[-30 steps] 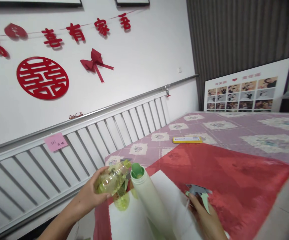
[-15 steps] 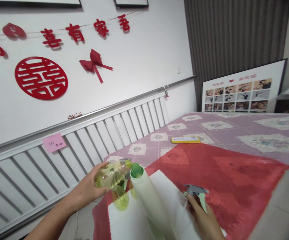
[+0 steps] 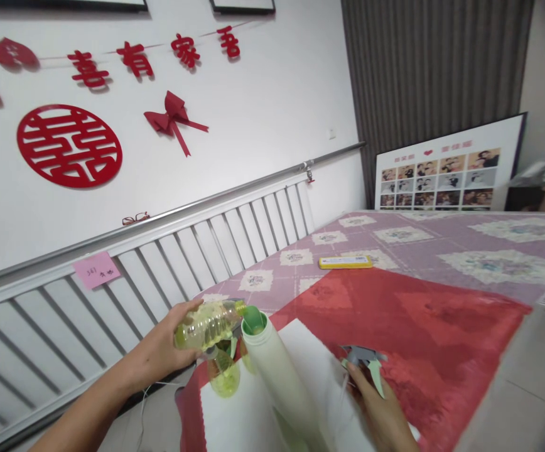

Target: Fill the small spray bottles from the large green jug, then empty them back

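Note:
My left hand (image 3: 171, 345) is wrapped around a clear yellow-green plastic bottle (image 3: 209, 324), tipped nearly sideways. Its neck meets the mouth of a tall pale green bottle (image 3: 284, 383), where a green spout-like insert shows; I cannot make out whether liquid flows. Fingers closed, my right hand (image 3: 380, 408) grips a grey and pale green trigger spray head (image 3: 366, 361) with a thin clear tube hanging below it. Just behind the tall bottle, a second yellow-green bottle (image 3: 224, 373) stands partly hidden, its grey and green top under the tipped bottle.
White paper (image 3: 230, 420) lies under the bottles on a red cloth (image 3: 423, 320), over a purple patterned tablecloth (image 3: 432, 232). A yellow-edged flat case (image 3: 345, 262) rests further back. Beyond the table's left edge runs a white radiator (image 3: 197, 251) with a pink note (image 3: 97, 270).
The view has shifted slightly. Both hands keep their holds, and the tipped bottle stays at the tall bottle's mouth, lying a little flatter.

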A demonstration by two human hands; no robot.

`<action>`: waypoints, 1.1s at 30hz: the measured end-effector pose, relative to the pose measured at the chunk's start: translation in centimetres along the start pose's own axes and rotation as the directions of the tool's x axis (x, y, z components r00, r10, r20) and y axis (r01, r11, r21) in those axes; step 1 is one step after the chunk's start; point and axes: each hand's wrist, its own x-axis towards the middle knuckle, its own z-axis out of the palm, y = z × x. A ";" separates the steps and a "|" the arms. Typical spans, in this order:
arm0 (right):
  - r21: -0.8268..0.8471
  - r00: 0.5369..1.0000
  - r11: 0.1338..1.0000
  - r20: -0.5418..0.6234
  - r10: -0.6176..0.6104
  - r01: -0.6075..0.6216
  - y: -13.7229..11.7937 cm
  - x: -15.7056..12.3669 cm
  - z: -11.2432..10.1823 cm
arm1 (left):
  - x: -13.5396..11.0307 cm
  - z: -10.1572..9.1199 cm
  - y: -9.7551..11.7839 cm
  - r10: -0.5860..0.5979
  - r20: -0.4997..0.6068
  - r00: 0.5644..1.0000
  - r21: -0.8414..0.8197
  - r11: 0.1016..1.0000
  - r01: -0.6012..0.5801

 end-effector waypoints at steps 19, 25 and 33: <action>0.005 1.000 1.000 -0.001 -0.010 0.010 -0.2 -0.2 0.1 | 0.5 -1.2 1.0 0.082 0.036 0.996 0.105 0.991 -0.085; 0.010 1.000 1.000 0.000 0.000 0.000 -0.2 -0.2 0.2 | 0.3 -1.6 2.1 0.060 0.025 0.998 0.137 0.989 -0.063; 0.039 1.000 0.999 -0.012 0.006 -0.006 -0.2 -0.3 0.3 | 0.7 -1.9 1.7 0.075 0.058 0.995 0.180 0.980 -0.084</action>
